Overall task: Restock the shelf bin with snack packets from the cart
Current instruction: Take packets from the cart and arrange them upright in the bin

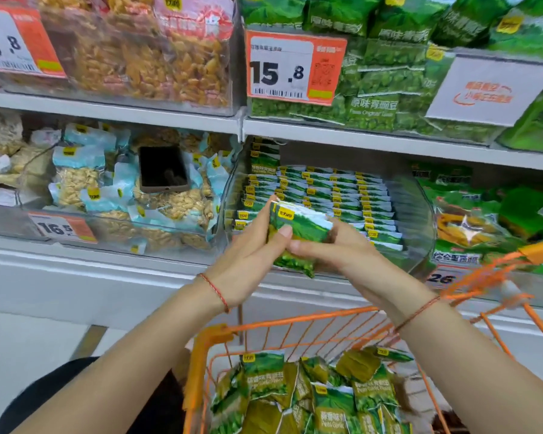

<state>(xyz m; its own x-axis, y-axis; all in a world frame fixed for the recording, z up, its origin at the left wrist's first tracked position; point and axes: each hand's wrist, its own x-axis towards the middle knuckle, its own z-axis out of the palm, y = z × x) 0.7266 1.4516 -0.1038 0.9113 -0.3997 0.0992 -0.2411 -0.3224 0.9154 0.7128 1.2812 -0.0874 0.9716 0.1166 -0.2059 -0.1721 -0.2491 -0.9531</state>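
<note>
We found the left hand (251,255) and the right hand (329,249) grasping one small stack of green snack packets (298,233) between them, held just in front of the clear shelf bin (420,214). The grip looked loose at the lower edge, so we judged a packet might slip toward the orange cart (220,336). Pushed in crooked, it could also disturb the tidy packet rows (336,195).

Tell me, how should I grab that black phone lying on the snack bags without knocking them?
Come from above and pinch the phone by its two long edges. It lies flat, screen up, on loose packets in the clear bin, so those side edges are exposed, while sliding fingers underneath would probably shove the packets.
</note>
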